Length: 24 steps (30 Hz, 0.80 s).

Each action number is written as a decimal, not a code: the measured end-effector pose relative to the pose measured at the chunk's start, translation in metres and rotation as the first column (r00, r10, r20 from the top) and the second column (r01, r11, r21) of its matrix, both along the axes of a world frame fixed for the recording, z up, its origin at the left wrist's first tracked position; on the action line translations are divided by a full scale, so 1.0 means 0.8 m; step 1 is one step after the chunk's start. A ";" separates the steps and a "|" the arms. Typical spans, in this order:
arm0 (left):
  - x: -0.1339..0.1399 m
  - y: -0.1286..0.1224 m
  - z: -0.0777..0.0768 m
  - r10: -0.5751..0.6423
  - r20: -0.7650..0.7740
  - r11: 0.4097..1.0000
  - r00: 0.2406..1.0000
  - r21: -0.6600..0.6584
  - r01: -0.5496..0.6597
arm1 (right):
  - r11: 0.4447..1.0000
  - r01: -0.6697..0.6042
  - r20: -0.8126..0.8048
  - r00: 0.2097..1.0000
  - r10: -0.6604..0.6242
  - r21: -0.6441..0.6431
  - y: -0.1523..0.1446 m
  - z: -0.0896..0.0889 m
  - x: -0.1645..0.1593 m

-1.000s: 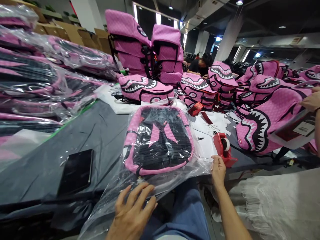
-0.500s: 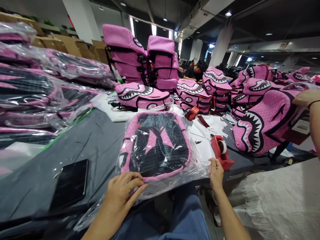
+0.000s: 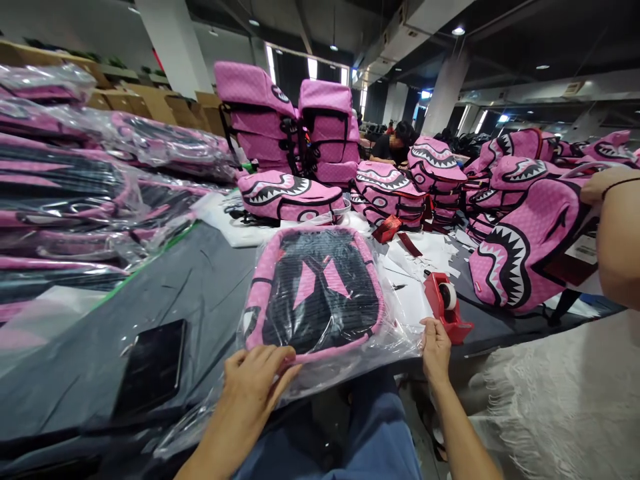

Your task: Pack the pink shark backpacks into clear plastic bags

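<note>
Grey cloth-covered table (image 3: 215, 287): clear plastic bag (image 3: 397, 341), pink-black backpack (image 3: 323, 300) inside, gripped by left hand (image 3: 255, 383), pinched by right hand (image 3: 436, 348), apparently for tautness.

Head cam: worn on the person's head, so you're pretty much looking out from their own eyes
Facing: forward and down across the gray table (image 3: 213, 283)
Closest stuff: blue trousers (image 3: 383, 427) at the bottom edge, seen from above, with the left hand (image 3: 257, 377) and right hand (image 3: 437, 347) just past them
Mid-frame: bagged backpack (image 3: 320, 300), near, viewed at a slant from above
Far end: pillar (image 3: 447, 97) and dark ceiling (image 3: 505, 37) up top, way back
Framing: looks super wide, pillars lean
</note>
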<state>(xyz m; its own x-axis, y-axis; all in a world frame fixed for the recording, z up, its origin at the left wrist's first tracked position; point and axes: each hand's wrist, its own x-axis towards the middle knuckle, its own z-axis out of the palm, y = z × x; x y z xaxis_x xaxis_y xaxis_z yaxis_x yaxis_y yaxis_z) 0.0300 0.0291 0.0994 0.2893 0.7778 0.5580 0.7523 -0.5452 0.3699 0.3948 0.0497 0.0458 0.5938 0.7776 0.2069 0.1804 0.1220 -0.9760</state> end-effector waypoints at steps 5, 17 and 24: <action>-0.004 -0.002 0.002 -0.043 -0.083 0.996 0.996 0.075 0.050 | 1.000 -0.011 0.010 1.000 0.010 0.017 0.001 -0.002 0.003; -0.013 0.081 0.018 -0.063 0.321 0.614 0.945 -0.734 0.290 | 0.999 -0.038 -0.056 0.998 0.036 -0.028 0.017 0.004 0.001; -0.005 0.078 0.020 -0.010 0.383 0.574 0.924 -0.755 0.319 | 0.965 -0.131 -0.149 0.984 0.098 -0.227 0.028 0.005 0.021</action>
<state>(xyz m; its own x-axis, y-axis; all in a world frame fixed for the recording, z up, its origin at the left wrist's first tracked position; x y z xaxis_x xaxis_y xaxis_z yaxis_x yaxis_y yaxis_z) 0.0263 0.0914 0.1153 0.3972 0.9002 -0.1786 0.4427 -0.0174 0.8965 0.4117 0.0722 0.0497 0.5078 0.8589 -0.0661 0.0429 -0.1018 -0.9939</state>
